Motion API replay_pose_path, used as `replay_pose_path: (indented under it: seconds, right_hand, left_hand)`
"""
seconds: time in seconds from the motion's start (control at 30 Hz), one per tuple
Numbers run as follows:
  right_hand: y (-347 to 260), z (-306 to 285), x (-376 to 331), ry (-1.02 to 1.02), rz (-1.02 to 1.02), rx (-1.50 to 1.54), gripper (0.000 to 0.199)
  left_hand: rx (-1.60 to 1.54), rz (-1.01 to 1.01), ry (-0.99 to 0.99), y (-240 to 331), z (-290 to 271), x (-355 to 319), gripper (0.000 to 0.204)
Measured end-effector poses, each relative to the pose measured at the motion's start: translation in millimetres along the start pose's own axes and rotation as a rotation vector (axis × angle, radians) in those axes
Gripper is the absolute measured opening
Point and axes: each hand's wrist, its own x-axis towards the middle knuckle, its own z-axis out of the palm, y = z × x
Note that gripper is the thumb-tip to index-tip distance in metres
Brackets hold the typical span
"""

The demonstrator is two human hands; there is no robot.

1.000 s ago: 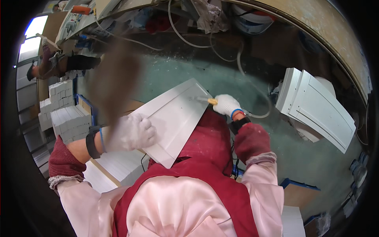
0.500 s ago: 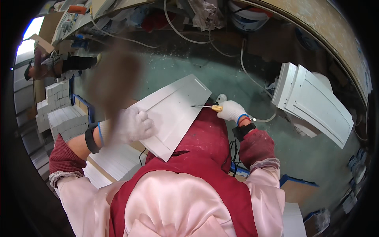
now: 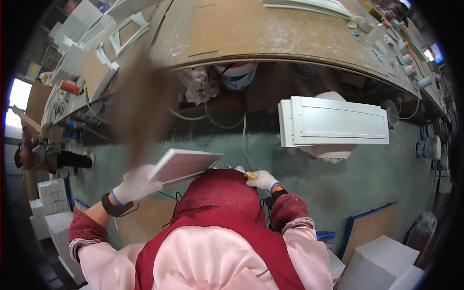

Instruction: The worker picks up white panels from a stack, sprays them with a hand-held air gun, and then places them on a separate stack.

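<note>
My left hand [image 3: 137, 185], in a white knitted glove, is closed on the near left end of a white framed panel [image 3: 186, 166]. The panel tilts up, foreshortened, beside my red apron [image 3: 220, 193]. My right hand [image 3: 265, 181], also gloved, is closed round a small tool's yellow handle [image 3: 252, 176] to the right of the panel. The tool's metal end is hard to make out now; earlier it showed as a thin shank with a dark tip.
White panels [image 3: 338, 121] lie stacked on a rounded white support [image 3: 329, 152] to the right. A dusty workbench [image 3: 290, 38] runs across the far side. White stacks [image 3: 53, 198] stand left, where another person [image 3: 41, 157] is. A brown blur covers part of the view.
The view has swung toward the workbench. The panel has gone from lying broad face up to tilted and foreshortened, held in my left hand. The tool's tip has left the panel's face.
</note>
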Motion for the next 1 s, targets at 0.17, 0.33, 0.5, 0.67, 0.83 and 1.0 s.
replay_pose_path:
  seconds: [0.17,0.33,0.5,0.67,0.83,1.0]
  right_hand:
    - [74.4,14.7,-9.9,0.1,0.132,0.374,0.028]
    - [111.2,47.1,-21.6,0.175,0.21,0.609,0.029]
    - [148.9,74.9,17.8,0.215,-0.107,0.327,0.031]
    - [129.0,44.7,22.6,0.271,-0.089,0.545,0.029]
    - [111.1,29.0,34.0,0.301,-0.136,0.736,0.022]
    - [86.8,36.4,5.9,0.534,0.219,0.653,0.029]
  left_hand:
    - [-0.229,0.048,0.269,-35.5,-23.1,-25.6,0.039]
    - [-1.051,0.163,0.478,-34.3,-53.7,-85.2,0.034]
    - [-1.22,0.302,0.797,-63.7,-48.0,-75.7,0.036]
    - [-1.655,0.624,0.622,-6.4,-49.4,79.9,0.019]
    - [-1.772,0.943,0.441,100.9,-119.8,222.4,0.027]
    - [-1.712,1.074,0.222,195.8,-208.4,354.7,0.019]
